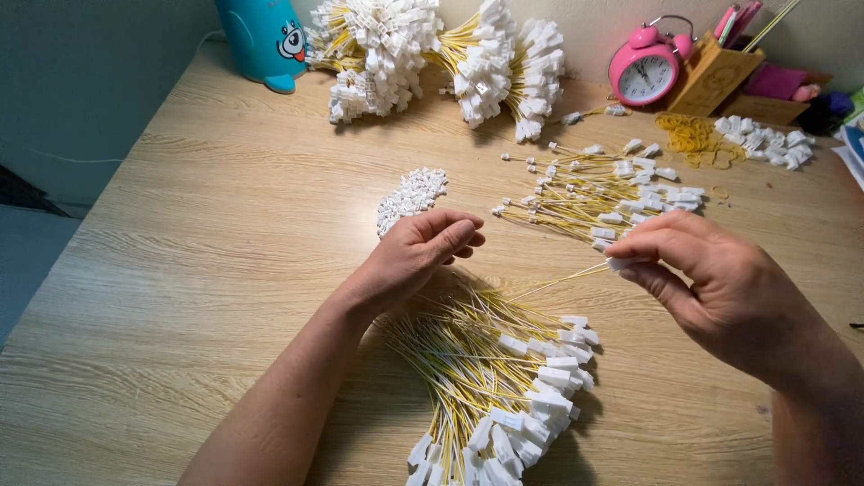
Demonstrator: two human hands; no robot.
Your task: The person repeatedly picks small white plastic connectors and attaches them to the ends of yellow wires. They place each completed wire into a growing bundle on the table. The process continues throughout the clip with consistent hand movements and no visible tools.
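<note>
My right hand [720,283] pinches a white plastic connector [619,263] between thumb and fingertips, the grip closed tight on it, with its thin yellow wire [562,281] running down and left toward my other hand. My left hand [416,252] sits with fingers curled inward over the near end of that wire; I cannot tell whether its grip actually has hold of anything. Just below both hands a fanned pile of yellow wires with white connectors [504,378] lies on the wooden desk [198,270]. Just above my left hand sits a small heap of loose white connectors [411,196], and a looser spread of wired pieces [598,193] lies near my right hand. Along the far edge I see two big bundles [432,54], a pink alarm clock [644,74], a wooden pen holder [715,76], yellow rubber bands [688,135] and a teal toy [264,40].
</note>
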